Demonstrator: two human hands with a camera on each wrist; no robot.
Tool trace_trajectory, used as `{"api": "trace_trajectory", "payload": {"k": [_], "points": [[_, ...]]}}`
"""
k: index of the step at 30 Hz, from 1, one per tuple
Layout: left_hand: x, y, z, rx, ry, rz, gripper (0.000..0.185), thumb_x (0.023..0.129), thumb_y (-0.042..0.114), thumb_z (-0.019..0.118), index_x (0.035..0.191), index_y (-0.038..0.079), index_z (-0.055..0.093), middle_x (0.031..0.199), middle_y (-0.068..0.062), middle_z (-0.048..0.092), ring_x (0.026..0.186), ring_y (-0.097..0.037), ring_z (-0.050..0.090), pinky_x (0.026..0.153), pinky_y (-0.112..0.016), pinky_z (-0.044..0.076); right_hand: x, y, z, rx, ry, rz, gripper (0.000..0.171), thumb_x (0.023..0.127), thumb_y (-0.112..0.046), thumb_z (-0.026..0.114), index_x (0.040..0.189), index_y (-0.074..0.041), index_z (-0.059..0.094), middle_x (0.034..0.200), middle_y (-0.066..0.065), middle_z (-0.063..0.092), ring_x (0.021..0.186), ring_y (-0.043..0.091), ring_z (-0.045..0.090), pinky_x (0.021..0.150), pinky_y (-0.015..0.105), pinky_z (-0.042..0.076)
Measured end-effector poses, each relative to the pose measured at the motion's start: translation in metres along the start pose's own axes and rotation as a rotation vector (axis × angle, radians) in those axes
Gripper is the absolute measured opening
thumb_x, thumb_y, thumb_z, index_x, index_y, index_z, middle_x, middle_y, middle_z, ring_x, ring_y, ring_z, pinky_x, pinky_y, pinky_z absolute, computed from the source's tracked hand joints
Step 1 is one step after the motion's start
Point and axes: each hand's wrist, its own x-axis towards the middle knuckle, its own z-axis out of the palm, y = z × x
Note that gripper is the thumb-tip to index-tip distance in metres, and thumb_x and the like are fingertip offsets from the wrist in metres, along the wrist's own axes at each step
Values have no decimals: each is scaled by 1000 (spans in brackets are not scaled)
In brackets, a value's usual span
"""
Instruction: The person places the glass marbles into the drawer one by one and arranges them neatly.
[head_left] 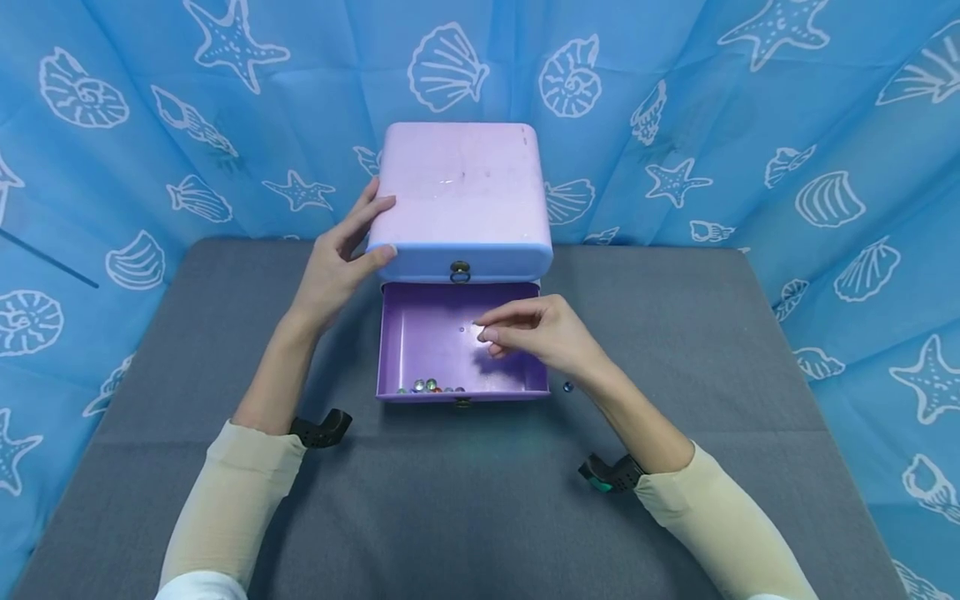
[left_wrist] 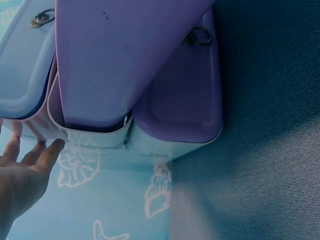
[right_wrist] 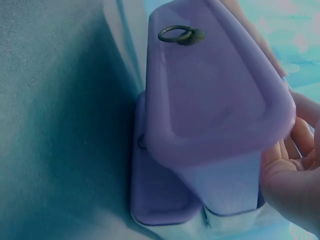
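Observation:
A small cabinet (head_left: 459, 183) with a pink top stands at the table's far edge. Its purple drawer (head_left: 427, 325) is pulled out below a blue drawer (head_left: 420, 263). Several glass marbles (head_left: 419, 386) lie along the drawer's front left edge. My left hand (head_left: 337, 250) rests against the cabinet's left side, thumb on the front edge, fingers spread. Over the drawer's right half, my right hand (head_left: 540, 333) pinches a tiny shiny thing, apparently a marble, mostly hidden by thumb and forefinger. In the right wrist view that hand (right_wrist: 295, 167) is beside the drawer front (right_wrist: 215, 95).
One dark marble (head_left: 567, 387) lies on the grey table (head_left: 480, 500), just right of the drawer. Below the pulled-out drawer, a lower purple drawer (left_wrist: 185, 95) is closed. Behind the cabinet hangs a blue curtain (head_left: 322, 100) with shell and starfish prints.

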Motion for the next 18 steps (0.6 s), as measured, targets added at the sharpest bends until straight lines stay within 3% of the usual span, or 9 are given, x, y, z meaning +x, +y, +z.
{"api": "trace_trajectory", "payload": {"k": [8,14,18], "points": [[-1,0,0,0,1,-2,61,91,23,74,146,14,51,163,9,23,148,-22,25,115,-54,27,-16,8,-20,21,50,-23,30,91,-11,73,114,7,70,101,28,70,77,21,72,77,36,59],[-1,0,-1,-8,0,1,61,91,23,74,147,14,51,163,9,23,149,-22,25,115,-53,27,-25,16,-33,4,99,-15,29,92,-13,73,113,6,71,100,14,74,79,21,72,77,39,59],[-1,-1,0,-12,-5,2,60,91,22,73,146,13,51,163,9,23,149,-22,25,115,-53,27,-31,24,-41,-19,145,-17,29,92,-17,73,112,4,72,98,14,74,79,21,72,77,40,59]]}}
